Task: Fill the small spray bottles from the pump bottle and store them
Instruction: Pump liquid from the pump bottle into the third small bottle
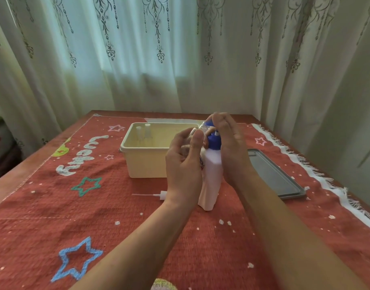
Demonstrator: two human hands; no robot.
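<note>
A white pump bottle (211, 176) with a blue pump head (213, 139) stands on the red cloth at the table's middle. My left hand (185, 164) holds a small clear spray bottle (203, 127) tilted, its open neck against the pump's nozzle. My right hand (228, 147) rests over the top of the blue pump head. A loose white spray cap with its thin tube (156, 194) lies on the cloth left of the pump bottle. Two capped small spray bottles (143, 132) stand in the far left corner of the cream box (146, 164).
A grey lid or tray (274, 176) lies flat to the right of the pump bottle. The red star-patterned cloth (75, 206) covers the table, with a white fringe along its right edge. Curtains hang close behind the table's far edge.
</note>
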